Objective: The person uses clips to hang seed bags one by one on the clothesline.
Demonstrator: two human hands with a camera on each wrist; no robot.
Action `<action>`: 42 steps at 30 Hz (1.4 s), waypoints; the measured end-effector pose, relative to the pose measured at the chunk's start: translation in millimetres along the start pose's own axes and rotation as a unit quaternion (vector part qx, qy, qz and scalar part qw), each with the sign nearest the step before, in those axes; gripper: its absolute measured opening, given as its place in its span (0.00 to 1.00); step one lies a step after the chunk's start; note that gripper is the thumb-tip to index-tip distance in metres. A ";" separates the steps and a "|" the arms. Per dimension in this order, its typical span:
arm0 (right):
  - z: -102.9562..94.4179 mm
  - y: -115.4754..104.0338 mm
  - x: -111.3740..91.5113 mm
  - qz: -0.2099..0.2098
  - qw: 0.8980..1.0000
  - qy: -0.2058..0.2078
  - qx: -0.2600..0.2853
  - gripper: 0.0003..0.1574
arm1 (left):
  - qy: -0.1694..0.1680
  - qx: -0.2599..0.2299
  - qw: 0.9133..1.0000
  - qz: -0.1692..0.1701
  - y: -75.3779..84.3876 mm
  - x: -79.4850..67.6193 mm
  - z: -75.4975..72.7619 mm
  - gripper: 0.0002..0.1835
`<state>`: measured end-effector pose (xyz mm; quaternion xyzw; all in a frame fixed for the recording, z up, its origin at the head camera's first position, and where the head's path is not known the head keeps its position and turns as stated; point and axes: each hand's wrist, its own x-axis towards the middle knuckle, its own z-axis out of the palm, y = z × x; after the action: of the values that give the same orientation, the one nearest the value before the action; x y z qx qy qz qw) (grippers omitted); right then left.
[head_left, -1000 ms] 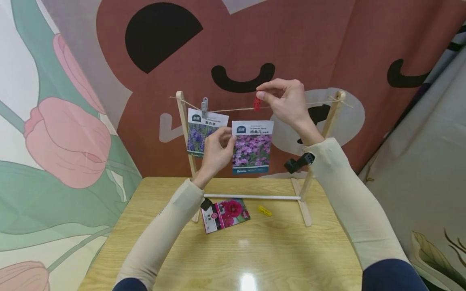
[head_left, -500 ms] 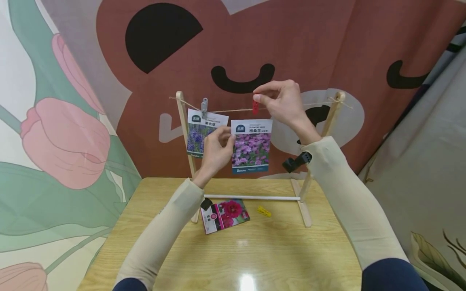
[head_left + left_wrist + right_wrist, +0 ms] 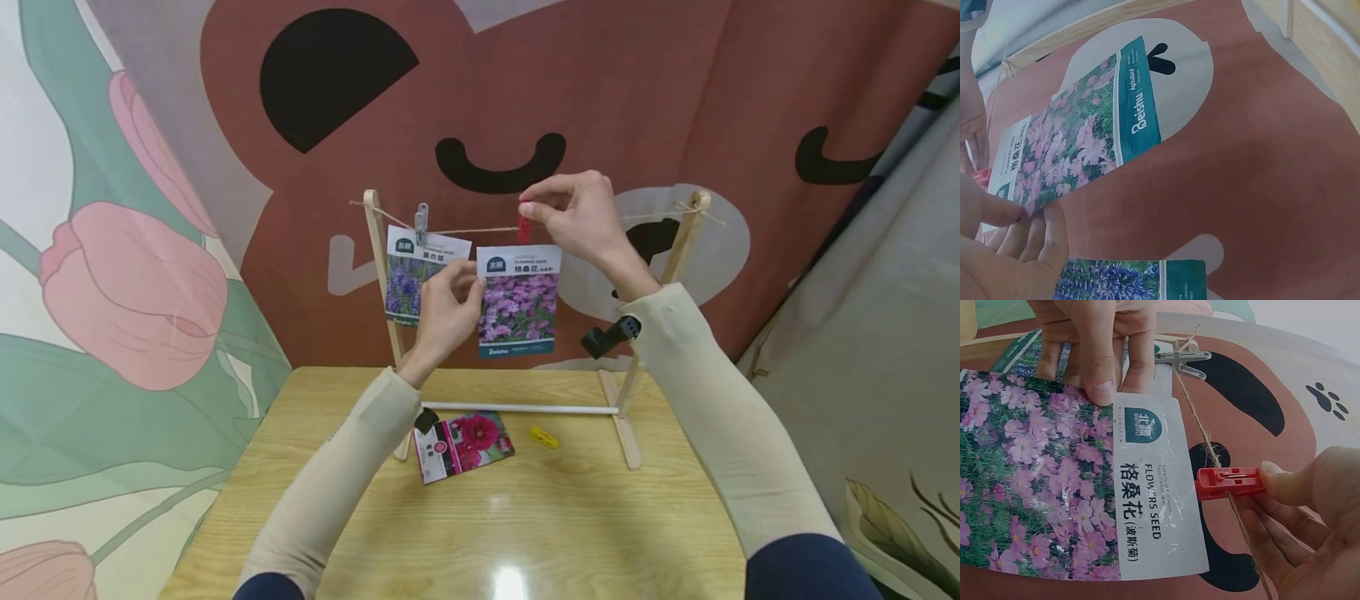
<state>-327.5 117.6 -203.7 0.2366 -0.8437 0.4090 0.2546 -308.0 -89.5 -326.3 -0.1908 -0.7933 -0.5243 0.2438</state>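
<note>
My left hand point(image 3: 452, 307) pinches the left edge of a seed packet point(image 3: 519, 304) printed with pink-purple flowers, thumb in front. Above it, the thumb and fingertips of my right hand point(image 3: 585, 215) pinch the upper end of a red clothespin point(image 3: 1227, 481). In the right wrist view the clothespin lies across the twine point(image 3: 1194, 412), its lower end at the packet's top edge; whether it bites the paper I cannot tell. To the left, a grey clothespin point(image 3: 422, 223) holds a lavender seed packet point(image 3: 405, 283) on the same line, partly hidden by my left hand.
Two wooden posts point(image 3: 684, 237) carry the twine, with a white rod point(image 3: 525, 408) low between them. On the wooden table point(image 3: 480, 533) lie a red-flower seed packet point(image 3: 465, 446) and a yellow clothespin point(image 3: 543, 437). A printed cloth point(image 3: 637, 83) hangs behind.
My right hand has come slightly down and left with the red clothespin, which is now at the packet's top edge. The left hand and its packet have barely moved.
</note>
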 end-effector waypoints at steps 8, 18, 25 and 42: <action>0.6 0.3 -2.0 -0.004 1.000 -0.008 -0.003 0.10 | 0.007 0.003 1.000 -0.007 0.0 2.0 0.7 0.15; 2.5 2.6 -3.8 0.006 1.000 -0.018 0.001 0.11 | 0.014 0.002 1.000 -0.005 2.0 4.8 1.1 0.13; 2.7 1.8 -3.9 0.011 1.000 -0.021 0.012 0.10 | 0.016 0.000 1.000 -0.001 1.5 7.2 0.8 0.13; 1.5 2.9 -5.7 0.026 0.999 -0.035 0.009 0.13 | 0.026 -0.001 1.000 0.003 3.8 8.3 1.8 0.13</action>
<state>-325.3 119.2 -209.7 0.2314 -0.8543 0.4143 0.2119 -312.9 -86.0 -319.2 -0.1797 -0.7855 -0.5293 0.2656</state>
